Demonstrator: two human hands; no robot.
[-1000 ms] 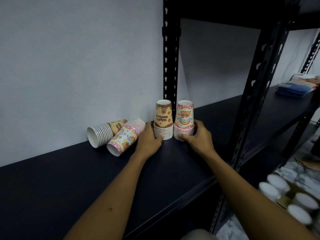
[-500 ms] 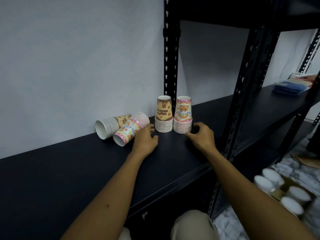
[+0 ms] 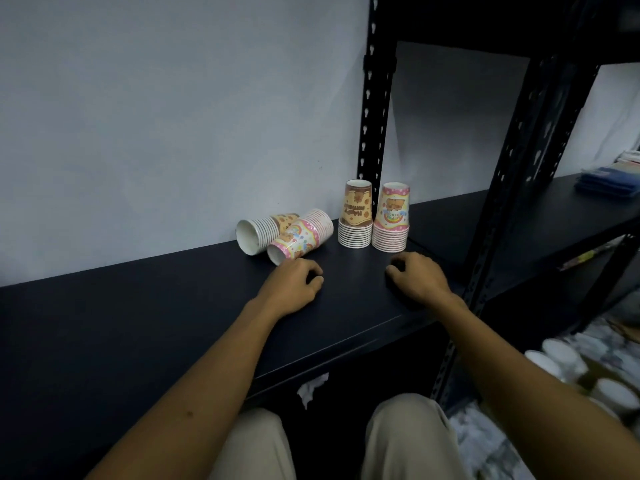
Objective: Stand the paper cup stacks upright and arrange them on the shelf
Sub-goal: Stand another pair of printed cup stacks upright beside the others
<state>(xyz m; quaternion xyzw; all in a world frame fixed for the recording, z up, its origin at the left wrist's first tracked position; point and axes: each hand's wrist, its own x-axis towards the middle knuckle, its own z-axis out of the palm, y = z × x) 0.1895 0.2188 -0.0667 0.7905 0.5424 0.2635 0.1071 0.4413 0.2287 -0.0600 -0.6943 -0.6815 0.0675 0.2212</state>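
Cups first: four stacks sit on the dark shelf (image 3: 173, 327) up against the grey wall (image 3: 156, 116). Two are standing mouth-down side by side, the brown stack (image 3: 356, 216) and the pink stack (image 3: 393, 220), touching or close to it, right in front of the black upright post (image 3: 374, 116). To their left two more stacks are on their sides: the fallen brown stack (image 3: 263, 230) lies nearer the wall with its open mouth facing left, and the fallen pink stack (image 3: 301, 235) leans against it on the near side.

Both hands are low over the shelf, near the cups but not touching any. Left hand (image 3: 294, 282) is just near of the fallen pink stack, fingers loosely curled, holding nothing. Right hand (image 3: 415, 277) is just near of the pink stack, also loosely curled and empty.

Other stuff: a second post (image 3: 519, 174) stands on the right, folded blue cloths (image 3: 606, 183) lie on the far right shelf, white cup tops (image 3: 561, 355) are blurry down on the floor at the right, and a crumpled white scrap (image 3: 311, 389) sits under the shelf edge. Beige-trousered knees (image 3: 408, 441) are at the bottom.
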